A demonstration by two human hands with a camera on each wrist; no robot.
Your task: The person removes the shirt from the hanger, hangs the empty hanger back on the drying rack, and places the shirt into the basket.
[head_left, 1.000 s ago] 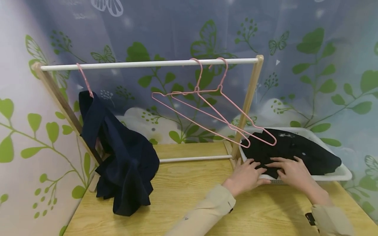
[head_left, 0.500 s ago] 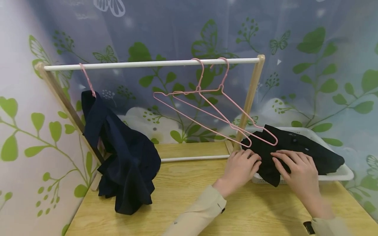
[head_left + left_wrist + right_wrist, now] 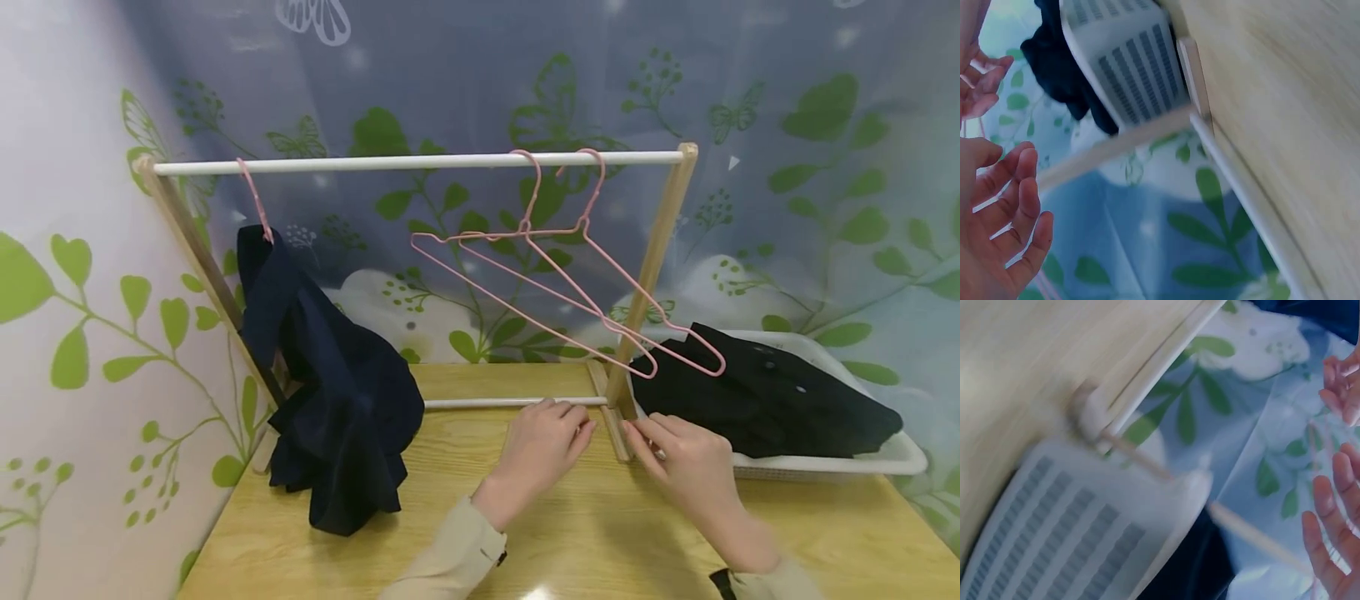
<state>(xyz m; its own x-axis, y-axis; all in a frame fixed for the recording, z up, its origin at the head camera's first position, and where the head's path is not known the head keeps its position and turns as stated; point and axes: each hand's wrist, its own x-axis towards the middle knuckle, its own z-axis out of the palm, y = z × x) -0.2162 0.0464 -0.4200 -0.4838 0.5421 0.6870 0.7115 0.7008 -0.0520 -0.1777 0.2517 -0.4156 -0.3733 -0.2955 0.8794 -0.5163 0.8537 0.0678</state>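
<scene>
Hovering over the worktop: left hand in front of the lower rod, right hand just beside the basket, both relaxed, spread, holding nothing. Good and loose, fit for a pinch. Off to the right, the black cloth, heaped in the basket. Probably limp, so best taken by two edges, one per hand, and held stretched against bunching. Mind the post by the basket's left end, and watch the two pink hangers, crossing over the cloth in view; touching or not, hard to tell. Likely to snag a straight lift, so better to draw forward first. Away left, a blue garment on a third hanger, best left unbrushed. Higher up, the top rod; behind everything, a leafy backdrop.
</scene>
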